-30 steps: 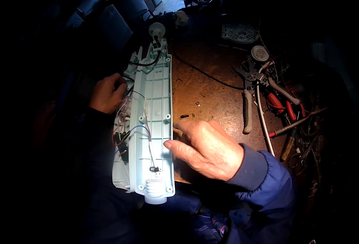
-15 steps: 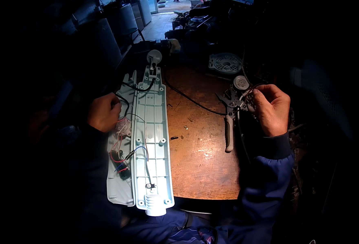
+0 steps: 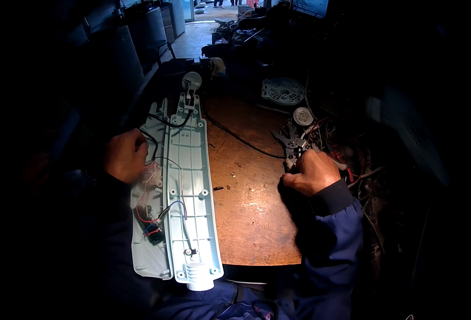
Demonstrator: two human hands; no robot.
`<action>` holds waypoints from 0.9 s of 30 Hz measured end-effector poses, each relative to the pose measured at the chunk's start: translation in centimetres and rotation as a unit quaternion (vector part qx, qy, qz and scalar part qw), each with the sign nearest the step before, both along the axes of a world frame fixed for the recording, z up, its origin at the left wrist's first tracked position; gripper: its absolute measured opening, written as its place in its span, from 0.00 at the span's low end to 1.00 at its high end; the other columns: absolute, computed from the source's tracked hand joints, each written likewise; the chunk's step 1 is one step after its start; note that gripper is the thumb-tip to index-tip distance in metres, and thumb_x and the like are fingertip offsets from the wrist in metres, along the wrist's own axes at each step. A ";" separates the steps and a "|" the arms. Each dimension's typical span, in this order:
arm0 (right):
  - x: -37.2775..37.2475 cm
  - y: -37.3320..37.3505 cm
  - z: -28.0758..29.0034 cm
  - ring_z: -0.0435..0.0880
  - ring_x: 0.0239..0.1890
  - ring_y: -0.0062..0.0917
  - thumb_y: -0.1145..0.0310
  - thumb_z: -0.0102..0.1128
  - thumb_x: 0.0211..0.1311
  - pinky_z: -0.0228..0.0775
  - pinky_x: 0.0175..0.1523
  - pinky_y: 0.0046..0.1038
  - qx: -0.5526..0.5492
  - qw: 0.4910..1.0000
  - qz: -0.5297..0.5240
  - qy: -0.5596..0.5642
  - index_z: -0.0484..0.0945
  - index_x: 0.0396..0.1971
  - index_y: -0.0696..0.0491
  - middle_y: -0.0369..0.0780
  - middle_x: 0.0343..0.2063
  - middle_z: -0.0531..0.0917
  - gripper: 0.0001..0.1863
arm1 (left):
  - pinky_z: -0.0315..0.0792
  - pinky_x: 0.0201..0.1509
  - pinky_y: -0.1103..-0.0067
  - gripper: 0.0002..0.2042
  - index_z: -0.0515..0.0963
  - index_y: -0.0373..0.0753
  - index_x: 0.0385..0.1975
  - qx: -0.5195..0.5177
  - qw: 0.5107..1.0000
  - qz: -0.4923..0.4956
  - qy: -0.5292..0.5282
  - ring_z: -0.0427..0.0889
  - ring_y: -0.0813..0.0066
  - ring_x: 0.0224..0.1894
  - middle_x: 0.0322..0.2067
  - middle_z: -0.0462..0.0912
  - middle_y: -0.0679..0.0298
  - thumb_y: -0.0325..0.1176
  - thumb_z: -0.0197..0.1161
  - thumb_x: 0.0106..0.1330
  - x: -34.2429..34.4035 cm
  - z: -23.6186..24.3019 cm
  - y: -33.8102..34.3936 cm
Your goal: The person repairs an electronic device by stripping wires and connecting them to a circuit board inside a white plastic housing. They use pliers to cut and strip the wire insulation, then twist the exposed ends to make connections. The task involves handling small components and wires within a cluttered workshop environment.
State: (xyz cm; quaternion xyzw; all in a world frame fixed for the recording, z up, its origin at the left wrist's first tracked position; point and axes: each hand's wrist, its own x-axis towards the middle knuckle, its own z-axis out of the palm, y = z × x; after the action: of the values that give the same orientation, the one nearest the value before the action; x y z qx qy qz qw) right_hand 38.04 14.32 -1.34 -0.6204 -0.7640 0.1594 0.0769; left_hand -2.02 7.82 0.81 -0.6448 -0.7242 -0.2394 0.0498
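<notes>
A round wooden table (image 3: 251,213) carries a long pale-green plastic housing (image 3: 190,176) lying open along its left side, near-to-far, with loose wires (image 3: 163,213) spilling out. The left hand (image 3: 126,156) is curled closed on the housing's left edge. Over on the right, the right hand (image 3: 313,173) is wrapped round dark pliers (image 3: 293,146).

pale green-grey housing (image 3: 192,176) | brown wooden table (image 3: 251,213) | dark grey pliers (image 3: 294,146) | blue sleeve (image 3: 334,234)
</notes>
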 end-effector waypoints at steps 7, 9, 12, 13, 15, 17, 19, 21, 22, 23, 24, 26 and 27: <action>5.1 -0.5 3.9 0.86 0.22 0.30 0.63 0.70 0.49 0.77 0.30 0.33 -0.021 0.948 -0.170 0.268 0.85 0.23 0.67 0.48 0.19 0.85 0.18 | 0.76 0.35 0.66 0.08 0.82 0.31 0.36 -0.013 0.999 -0.030 -0.029 0.87 0.54 0.30 0.28 0.85 0.48 0.30 0.63 0.68 -1.1 -0.5 0.6; 7.3 -0.1 2.8 0.85 0.22 0.25 0.65 0.69 0.51 0.75 0.30 0.28 0.032 0.941 -0.178 0.285 0.85 0.24 0.67 0.45 0.19 0.85 0.16 | 0.75 0.34 0.66 0.08 0.81 0.30 0.36 -0.013 0.999 -0.034 -0.029 0.86 0.53 0.29 0.27 0.85 0.48 0.30 0.63 0.68 -0.8 -0.4 0.7; 7.9 0.1 2.4 0.85 0.23 0.26 0.63 0.70 0.50 0.76 0.32 0.29 0.046 0.942 -0.185 0.275 0.86 0.25 0.66 0.45 0.20 0.86 0.17 | 0.74 0.34 0.65 0.07 0.80 0.30 0.34 -0.003 0.999 -0.041 -0.024 0.86 0.53 0.29 0.27 0.84 0.48 0.29 0.63 0.67 -0.9 -0.6 0.5; 7.5 0.0 2.7 0.86 0.23 0.27 0.63 0.70 0.50 0.76 0.33 0.29 0.049 0.945 -0.187 0.263 0.86 0.26 0.66 0.46 0.20 0.86 0.17 | 0.74 0.34 0.65 0.07 0.80 0.30 0.33 -0.004 0.999 -0.043 -0.021 0.86 0.53 0.29 0.27 0.84 0.48 0.29 0.63 0.67 -0.9 -0.5 0.5; 6.7 -0.2 2.8 0.87 0.24 0.29 0.62 0.71 0.50 0.77 0.35 0.30 0.040 0.954 -0.187 0.231 0.86 0.28 0.66 0.47 0.22 0.87 0.18 | 0.75 0.35 0.65 0.07 0.80 0.30 0.33 -0.012 0.999 -0.038 -0.027 0.86 0.53 0.30 0.27 0.84 0.48 0.29 0.63 0.67 -1.0 -0.4 0.4; 5.8 -0.3 3.0 0.88 0.26 0.32 0.61 0.71 0.50 0.78 0.37 0.31 0.024 0.965 -0.175 0.196 0.87 0.30 0.67 0.49 0.23 0.87 0.19 | 0.76 0.36 0.65 0.07 0.81 0.31 0.33 -0.016 0.999 -0.028 -0.022 0.87 0.52 0.31 0.28 0.85 0.47 0.29 0.63 0.67 -1.1 -0.6 -0.4; 5.3 -0.5 3.0 0.91 0.31 0.42 0.61 0.71 0.49 0.81 0.43 0.37 0.029 0.971 -0.187 0.145 0.87 0.36 0.67 0.55 0.27 0.88 0.23 | 0.78 0.37 0.64 0.07 0.82 0.32 0.34 -0.004 1.000 -0.016 0.007 0.87 0.51 0.32 0.29 0.86 0.47 0.30 0.64 0.66 -1.1 -0.6 0.5; 5.2 -0.4 2.7 0.91 0.32 0.45 0.60 0.71 0.46 0.82 0.45 0.39 0.049 0.978 -0.173 0.106 0.89 0.34 0.66 0.56 0.28 0.88 0.22 | 0.79 0.39 0.63 0.07 0.83 0.34 0.34 0.012 0.999 -0.021 0.029 0.88 0.50 0.33 0.30 0.86 0.48 0.32 0.64 0.65 -0.3 -0.2 0.4; 5.2 -0.4 2.6 0.91 0.33 0.45 0.60 0.71 0.45 0.82 0.45 0.39 0.052 0.980 -0.164 0.103 0.89 0.34 0.66 0.57 0.28 0.88 0.22 | 0.79 0.39 0.62 0.08 0.84 0.34 0.34 0.015 0.999 -0.016 0.030 0.88 0.50 0.33 0.29 0.87 0.48 0.33 0.64 0.65 -0.2 -0.2 0.4; 5.2 -0.5 2.4 0.91 0.33 0.46 0.60 0.71 0.45 0.82 0.45 0.39 0.068 0.982 -0.155 0.088 0.89 0.33 0.66 0.56 0.28 0.88 0.22 | 0.79 0.39 0.61 0.08 0.84 0.35 0.33 0.013 0.999 -0.015 0.027 0.88 0.50 0.33 0.29 0.87 0.49 0.34 0.65 0.65 -0.1 -0.2 0.2; 4.7 -0.5 2.6 0.91 0.33 0.46 0.60 0.71 0.45 0.82 0.44 0.40 0.064 0.981 -0.157 0.090 0.88 0.32 0.66 0.57 0.28 0.88 0.22 | 0.79 0.39 0.62 0.08 0.84 0.35 0.32 0.015 1.000 -0.010 0.019 0.88 0.50 0.33 0.28 0.87 0.51 0.34 0.65 0.64 -0.2 0.1 -0.1; 4.4 -0.5 2.4 0.91 0.33 0.46 0.60 0.72 0.46 0.82 0.43 0.41 0.071 0.982 -0.154 0.084 0.88 0.31 0.65 0.57 0.27 0.88 0.21 | 0.79 0.39 0.62 0.08 0.84 0.36 0.32 0.016 1.000 -0.006 0.019 0.88 0.50 0.33 0.28 0.87 0.51 0.34 0.65 0.64 0.0 0.1 -0.3; 4.5 -0.2 1.9 0.91 0.33 0.46 0.61 0.72 0.47 0.81 0.43 0.41 0.086 0.983 -0.143 0.079 0.87 0.30 0.65 0.56 0.27 0.87 0.20 | 0.79 0.39 0.62 0.08 0.84 0.36 0.32 0.016 1.000 -0.005 0.019 0.88 0.50 0.32 0.28 0.87 0.51 0.34 0.65 0.64 0.0 0.1 -0.5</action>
State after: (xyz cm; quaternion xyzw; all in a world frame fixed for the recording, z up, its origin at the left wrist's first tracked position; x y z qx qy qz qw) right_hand 42.53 14.13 0.53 -0.6998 -0.6700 0.1288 0.2116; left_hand -2.04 7.36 0.92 -0.6517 -0.7161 -0.2392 0.0727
